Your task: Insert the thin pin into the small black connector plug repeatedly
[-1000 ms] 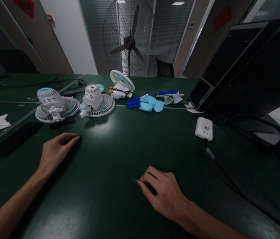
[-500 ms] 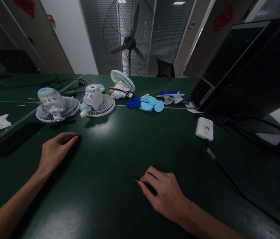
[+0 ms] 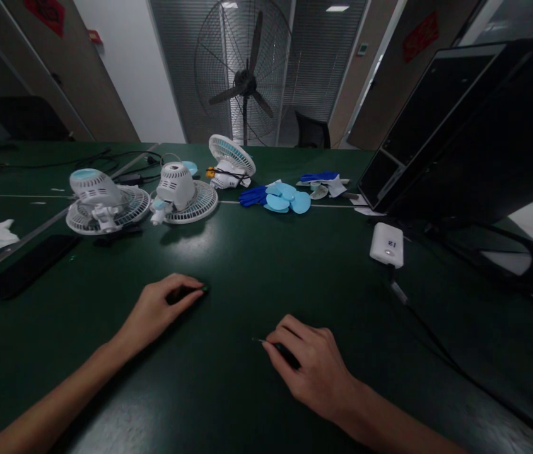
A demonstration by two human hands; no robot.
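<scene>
Just above the dark green table (image 3: pixel 228 384), my left hand (image 3: pixel 164 309) pinches a tiny dark green piece (image 3: pixel 205 289) between thumb and fingertips; its shape is too small to tell. My right hand (image 3: pixel 306 362) rests lower and to the right, closed around a small thin tool. The tool's slender metal tip (image 3: pixel 257 340) points left out of my fingers, and the rest of it is mostly hidden in the hand. The two hands are apart.
Small white fans (image 3: pixel 185 195) lie at the back left and centre. Behind are a light blue fan blade (image 3: pixel 287 197) and blue gloves (image 3: pixel 253 195). A white device (image 3: pixel 386 244) with a cable sits right, near a large black monitor (image 3: pixel 474 132). A black slab (image 3: pixel 27 266) lies left.
My left hand has moved right and nearer to me, with its fingertips still pinched. My right hand and the thin tool have hardly moved.
</scene>
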